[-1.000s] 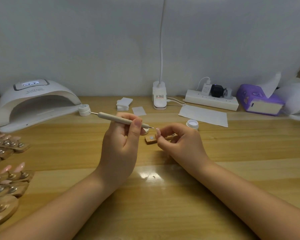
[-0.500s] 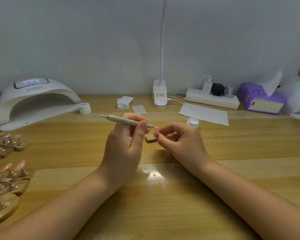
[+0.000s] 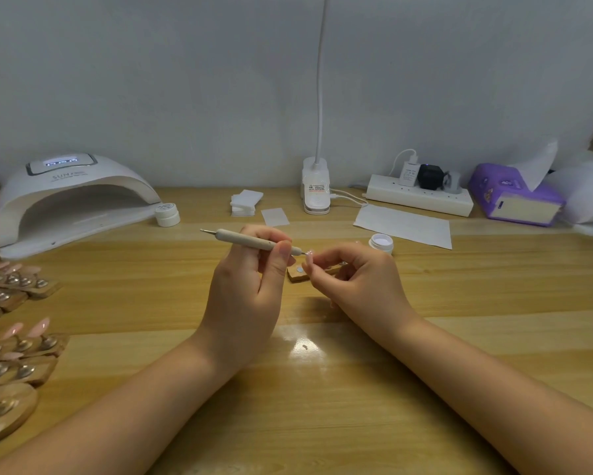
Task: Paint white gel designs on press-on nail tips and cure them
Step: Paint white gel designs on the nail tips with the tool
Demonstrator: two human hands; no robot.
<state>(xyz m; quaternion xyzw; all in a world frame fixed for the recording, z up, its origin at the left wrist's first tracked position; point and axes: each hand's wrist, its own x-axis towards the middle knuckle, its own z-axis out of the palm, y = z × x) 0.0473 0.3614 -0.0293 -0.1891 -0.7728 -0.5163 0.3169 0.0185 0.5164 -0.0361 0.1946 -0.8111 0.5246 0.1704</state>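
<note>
Head view: the left hand (image 3: 243, 296) grips a pen (image 3: 250, 241), its tip at a nail tip (image 3: 309, 256) pinched by the right hand (image 3: 353, 282) above the table (image 3: 459, 337). Painting looks underway; curing in the lamp (image 3: 72, 197) remains. Since earlier, the pen has shifted slightly right and flatter.

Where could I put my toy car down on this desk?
Bare wood lies right of the right hand, in front of the white paper sheet. Another patch sits between the curing lamp and the left hand. The left edge is crowded with nail tip stands, the back with the power strip.
</note>
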